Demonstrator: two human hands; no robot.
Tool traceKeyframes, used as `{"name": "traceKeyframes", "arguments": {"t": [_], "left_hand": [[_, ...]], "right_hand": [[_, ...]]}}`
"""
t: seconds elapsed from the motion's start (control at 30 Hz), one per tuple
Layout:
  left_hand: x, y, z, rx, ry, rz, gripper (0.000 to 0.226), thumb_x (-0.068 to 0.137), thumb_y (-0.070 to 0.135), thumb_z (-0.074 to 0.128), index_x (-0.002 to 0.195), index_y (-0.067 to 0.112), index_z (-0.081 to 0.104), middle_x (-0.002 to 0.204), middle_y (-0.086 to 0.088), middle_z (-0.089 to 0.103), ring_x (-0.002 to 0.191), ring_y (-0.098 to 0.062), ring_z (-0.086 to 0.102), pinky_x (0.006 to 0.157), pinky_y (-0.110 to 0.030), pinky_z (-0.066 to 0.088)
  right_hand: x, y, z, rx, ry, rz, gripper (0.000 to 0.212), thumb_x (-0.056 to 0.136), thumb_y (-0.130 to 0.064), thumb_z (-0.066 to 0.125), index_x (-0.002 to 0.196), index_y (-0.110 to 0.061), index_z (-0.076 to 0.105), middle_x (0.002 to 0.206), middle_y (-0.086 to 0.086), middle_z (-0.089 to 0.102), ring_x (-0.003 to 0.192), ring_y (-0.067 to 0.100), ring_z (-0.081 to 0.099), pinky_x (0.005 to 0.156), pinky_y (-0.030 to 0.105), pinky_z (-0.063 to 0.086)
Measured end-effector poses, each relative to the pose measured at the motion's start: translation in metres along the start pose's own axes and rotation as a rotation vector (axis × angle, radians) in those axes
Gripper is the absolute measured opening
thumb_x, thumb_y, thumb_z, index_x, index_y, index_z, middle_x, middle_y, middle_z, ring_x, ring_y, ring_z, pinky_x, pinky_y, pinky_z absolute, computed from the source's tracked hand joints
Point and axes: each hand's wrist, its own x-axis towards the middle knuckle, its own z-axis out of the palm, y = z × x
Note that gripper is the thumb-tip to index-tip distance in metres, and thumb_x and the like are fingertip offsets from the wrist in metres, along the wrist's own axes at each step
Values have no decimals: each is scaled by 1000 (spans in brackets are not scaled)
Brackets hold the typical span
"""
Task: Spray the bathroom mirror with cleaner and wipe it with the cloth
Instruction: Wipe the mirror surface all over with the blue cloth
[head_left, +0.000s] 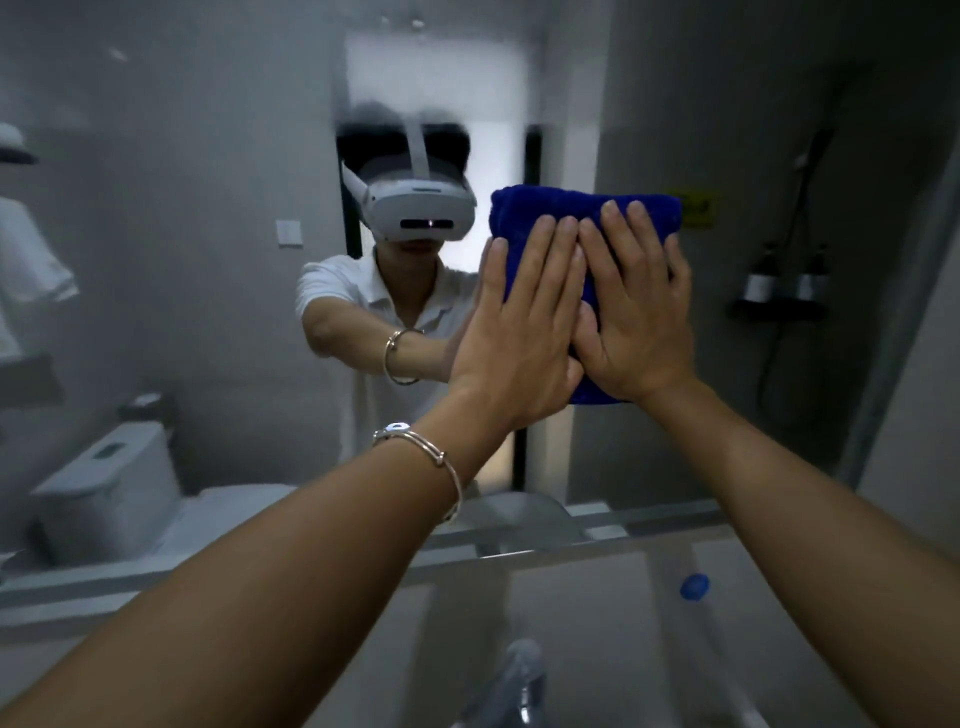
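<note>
A thin silver bangle (431, 457) circles the left wrist. Left hand (519, 332) and right hand (634, 312), fingers flat and spread, press the folded blue terry cloth (545, 208) against the mirror (182, 234), its long axis upright.

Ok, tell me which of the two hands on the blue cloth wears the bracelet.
The left hand. A silver bracelet circles its wrist, while the right hand has a bare wrist. Both press flat on the blue cloth against the mirror.

Dim, greyish light; soft blur throughout, wide-angle bending at the edges.
</note>
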Motion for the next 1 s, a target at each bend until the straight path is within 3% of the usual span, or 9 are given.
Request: {"name": "traceKeyframes", "arguments": {"t": [0.2,0.53,1.0], "left_hand": [[43,66,0,-10,13,-41,70,89,38,17,146,-2,5,155,-21,8,143,-35,4,115,-54,6],[103,145,8,-36,17,58,72,92,41,18,145,-3,-1,155,-22,-1,143,-36,-4,113,-54,-4],[174,203,3,-18,48,109,72,92,43,16,147,-1,1,156,-20,0,144,-34,-3,114,-52,-2]], "right_hand": [[-10,77,-15,-13,-47,-39,58,91,-31,36,144,-11,25,150,16,31,140,27,19,114,45,10],[-35,173,-31,-33,-50,61,61,89,-29,35,146,-12,20,152,13,25,142,26,16,114,45,11],[-35,260,-44,-40,-50,158,59,92,-30,31,148,-11,20,155,14,22,143,26,14,115,47,12]]}}
